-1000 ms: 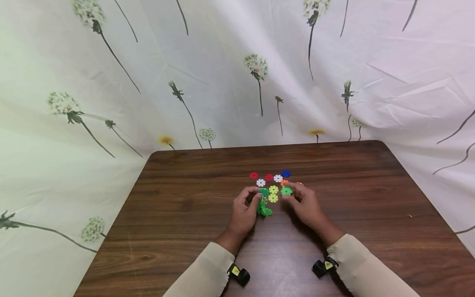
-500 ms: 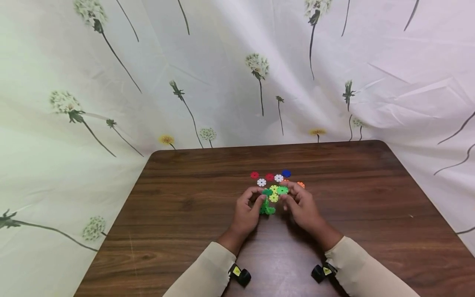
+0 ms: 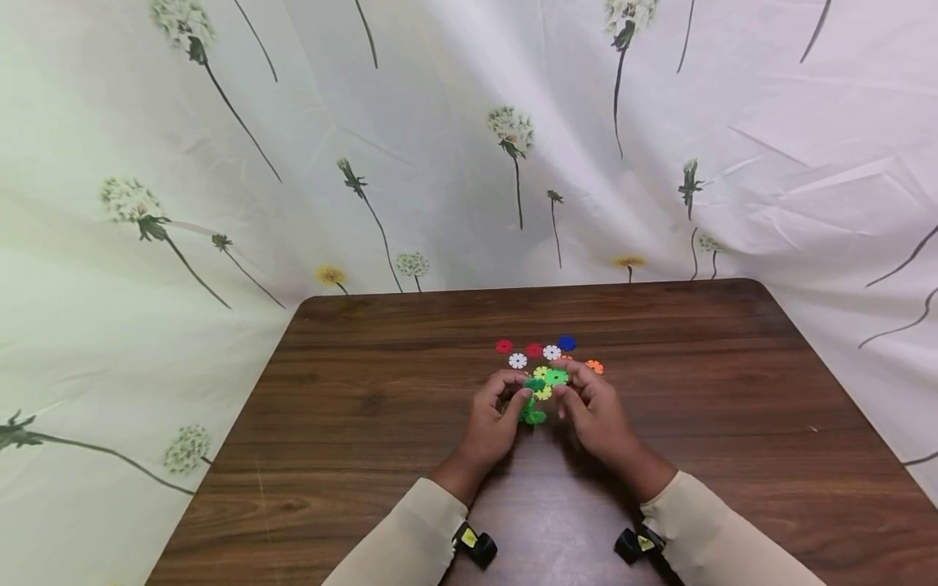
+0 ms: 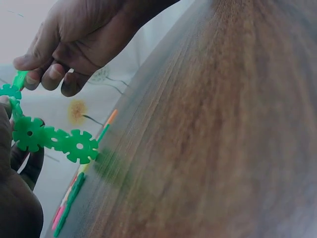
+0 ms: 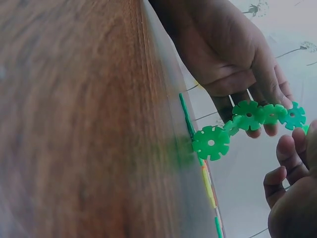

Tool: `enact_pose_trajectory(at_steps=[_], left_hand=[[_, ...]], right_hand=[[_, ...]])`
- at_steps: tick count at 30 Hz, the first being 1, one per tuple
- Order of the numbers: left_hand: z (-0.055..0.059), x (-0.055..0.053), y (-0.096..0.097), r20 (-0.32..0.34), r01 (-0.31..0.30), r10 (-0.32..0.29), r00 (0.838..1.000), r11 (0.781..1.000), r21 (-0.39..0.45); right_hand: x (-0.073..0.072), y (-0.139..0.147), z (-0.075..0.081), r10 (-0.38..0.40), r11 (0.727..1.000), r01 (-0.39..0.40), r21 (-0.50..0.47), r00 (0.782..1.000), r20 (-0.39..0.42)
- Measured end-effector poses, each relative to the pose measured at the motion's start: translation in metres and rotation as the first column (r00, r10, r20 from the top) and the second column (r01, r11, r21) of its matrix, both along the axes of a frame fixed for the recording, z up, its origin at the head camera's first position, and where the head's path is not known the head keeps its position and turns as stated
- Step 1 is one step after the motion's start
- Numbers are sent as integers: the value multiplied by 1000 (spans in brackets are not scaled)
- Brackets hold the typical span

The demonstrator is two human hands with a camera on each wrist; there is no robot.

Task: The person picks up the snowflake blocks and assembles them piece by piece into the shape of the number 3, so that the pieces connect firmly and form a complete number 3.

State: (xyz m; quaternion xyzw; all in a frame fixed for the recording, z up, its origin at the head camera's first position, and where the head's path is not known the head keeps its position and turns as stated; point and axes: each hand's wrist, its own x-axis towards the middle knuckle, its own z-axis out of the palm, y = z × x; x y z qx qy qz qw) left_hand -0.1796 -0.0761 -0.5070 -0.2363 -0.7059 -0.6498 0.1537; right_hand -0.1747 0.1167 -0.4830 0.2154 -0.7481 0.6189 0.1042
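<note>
Several green notched discs, joined into a crooked chain point(image 4: 54, 140), hang from my left hand point(image 3: 489, 419), which pinches the chain's upper disc between thumb and fingers. Facing it, my right hand point(image 3: 599, 411) pinches a single lighter green disc point(image 3: 556, 377) by its edge. The two hands are close together over the table, and the single disc is right beside the chain's top disc point(image 5: 293, 116). In the right wrist view, the right-hand fingers point(image 5: 286, 148) nearly hide the piece they hold. The chain's lower end hangs close over the tabletop.
Behind the hands, loose notched discs lie on the wooden table point(image 3: 352, 439): red point(image 3: 503, 346), white point(image 3: 517, 360), blue point(image 3: 567, 343), orange point(image 3: 595, 367) and yellow point(image 3: 543, 394). A flower-printed cloth point(image 3: 440, 163) hangs behind the table. Both wrists wear small black cameras point(image 3: 479, 547).
My right hand has brought the lighter green disc left, up to the chain. My left hand has shifted slightly right with the chain. The loose discs stay put.
</note>
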Motion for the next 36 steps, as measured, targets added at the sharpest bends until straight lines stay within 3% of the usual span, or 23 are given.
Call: enact_pose_trajectory(at_steps=[6,14,19,25,36], left_hand=[[-1,-1,0,-38,3,-3,999,1000,1],[-1,0,-1,-27,-9,9,1000,1000,5],[-1,1,-1,-24,-10,10,1000,1000,13],[3,3,1,16,-14,13,1000,1000,25],[2,8,6,-3,10,-10,1000,998,58]], right_hand=[[1,-1,-1,8,1000,-7,18,1000,-31],[1,-1,0,-33,999,33,12,999,-13],[0,1,-4,-34,999,37,25,995,-99],[0,0,-6,-76,995,92,49,962,-262],[4,-7,-5,-113,989,140,39,909,-401]])
